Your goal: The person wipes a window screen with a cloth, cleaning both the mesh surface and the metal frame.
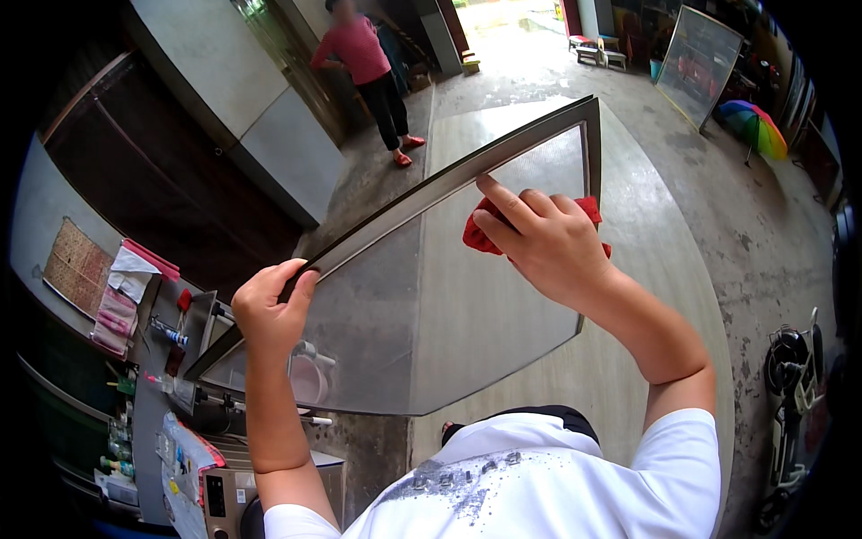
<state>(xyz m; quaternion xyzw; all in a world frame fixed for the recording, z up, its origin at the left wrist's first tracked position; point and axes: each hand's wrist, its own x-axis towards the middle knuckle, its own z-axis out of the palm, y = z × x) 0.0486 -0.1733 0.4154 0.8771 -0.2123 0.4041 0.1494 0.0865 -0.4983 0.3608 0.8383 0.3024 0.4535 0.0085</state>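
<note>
A: Holding what, in the left hand [269, 307]?

B: Gripping a tilted mesh screen panel [386, 301] by its dark upper bar [404, 216], towards the bar's lower left, with thumb on the near side and fingers curled over the outer edge.

A: And in the right hand [561, 241]?

B: Closed over a bunched red cloth [475, 235], laid against the mesh just below the upper bar, with forefinger stretched out to the bar's inner edge.

A: Panel positioned where?

B: Raised in front of a white T-shirt [575, 467], sloping from upper right to lower left, above a pale wood-grained surface [655, 256]. Low corner close to a grey counter [149, 449] at left; cannot tell whether touching. Visible through the mesh, near the left forearm: a pink basin [308, 382].

A: Also pictured?

B: In the background, standing in red shoes, a person in a pink-red top [359, 52]. At far right, a rainbow umbrella [752, 130], open on the concrete floor [646, 162], beside a second framed panel [700, 67], upright and tilted. Lower down, at the right edge, a folded-looking wheeled frame [790, 386], too dim to identify.
</note>
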